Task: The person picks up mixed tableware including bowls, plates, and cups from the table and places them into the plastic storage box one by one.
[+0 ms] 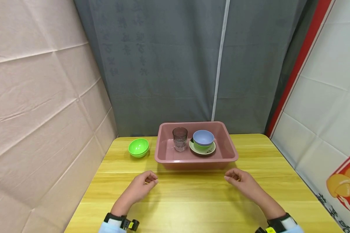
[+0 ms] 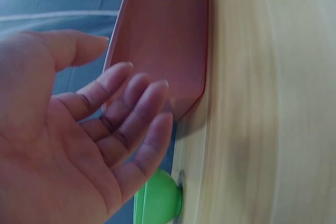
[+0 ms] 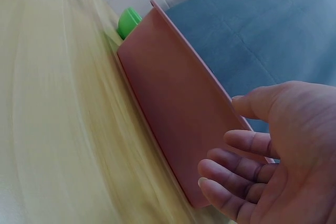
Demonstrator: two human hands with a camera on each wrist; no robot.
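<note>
Both hands hover over the wooden table in front of a pink plastic basin [image 1: 175, 161], holding nothing. My left hand [image 1: 141, 186] is off the basin's front left corner, its fingers loosely bent in the left wrist view. Opposite it, my right hand [image 1: 245, 184] is near the front right corner, fingers likewise relaxed. Inside the basin stands a dark clear glass [image 1: 180, 137]. Beside the glass a blue bowl [image 1: 203, 137] sits in a green bowl [image 1: 202, 147], on a pale patterned plate [image 1: 211, 150] with a dark rim below. Green bowls [image 1: 138, 147], stacked, stand left of the basin.
The yellow wood-grain table [image 1: 186, 207] reaches back to a grey curtain [image 1: 163, 64]. A pale cloth wall [image 1: 46, 113] borders it on the left, a white printed sheet [image 1: 318, 106] on the right.
</note>
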